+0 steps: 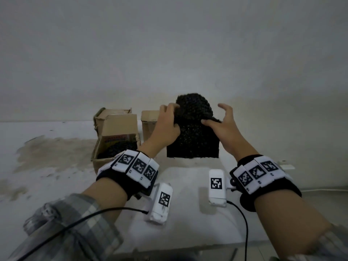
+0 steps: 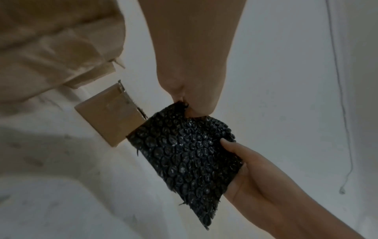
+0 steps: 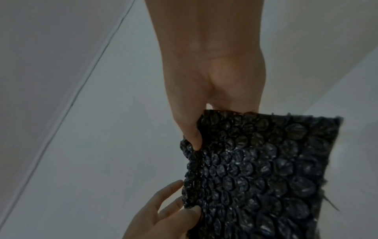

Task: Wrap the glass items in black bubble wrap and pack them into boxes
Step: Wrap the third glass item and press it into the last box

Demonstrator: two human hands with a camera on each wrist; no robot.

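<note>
Bubble wrap hangs above the table between my hands: left hand pinches one upper edge, right hand the other (presumably spreading it), box beside.

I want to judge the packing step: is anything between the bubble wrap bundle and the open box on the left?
Nothing visible blocks it. Both hands hold the bubble wrap bundle aloft; the open box already holds black wrap.

Plain pale grey wall fills the upper field, 9 to 3 o'clock. Below it, a white tabletop with a brownish stained patch at 9 o'clock. Light dim, even, cool. A thin dark seam runs diagonally across the wall in the right wrist view.
</note>
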